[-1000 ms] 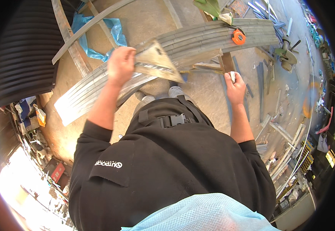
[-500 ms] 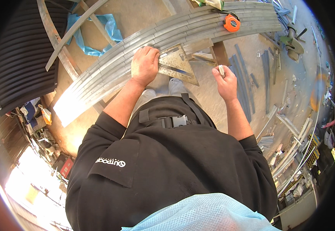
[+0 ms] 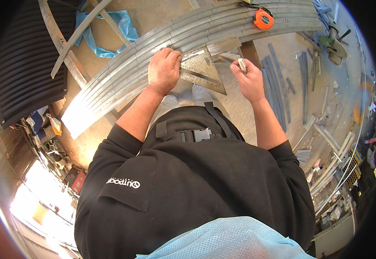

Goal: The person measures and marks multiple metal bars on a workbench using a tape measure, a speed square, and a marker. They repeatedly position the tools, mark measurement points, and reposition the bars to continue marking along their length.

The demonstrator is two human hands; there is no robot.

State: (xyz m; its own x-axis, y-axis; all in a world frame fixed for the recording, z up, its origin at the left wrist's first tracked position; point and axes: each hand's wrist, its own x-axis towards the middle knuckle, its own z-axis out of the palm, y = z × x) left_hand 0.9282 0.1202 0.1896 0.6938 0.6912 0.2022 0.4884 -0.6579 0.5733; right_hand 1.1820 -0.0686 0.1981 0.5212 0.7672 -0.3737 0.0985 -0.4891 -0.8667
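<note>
A row of long grey metal bars [image 3: 222,23] lies side by side, curving across the upper middle of the view. Against their near edge rests a worn triangular set square [image 3: 203,71] with a long slot in it. My left hand [image 3: 164,71] is closed at the square's left end, its fingertips over the nearest bars. To the right of the square, my right hand [image 3: 250,81] is raised with a short white stick [image 3: 242,65] pinched between thumb and fingers. An orange tape measure [image 3: 263,19] sits on the bars toward the right.
Loose metal strips [image 3: 274,88] lie on the floor at right, near a green machine part [image 3: 334,47]. Blue plastic sheeting [image 3: 127,32] is on the floor behind the bars. A black corrugated panel [image 3: 28,56] stands at far left. Scrap lengths [image 3: 332,159] are piled at lower right.
My right hand has moved a little left and up with the white stick, closer to the set square. My left hand stays in place; the view has shifted slightly.
</note>
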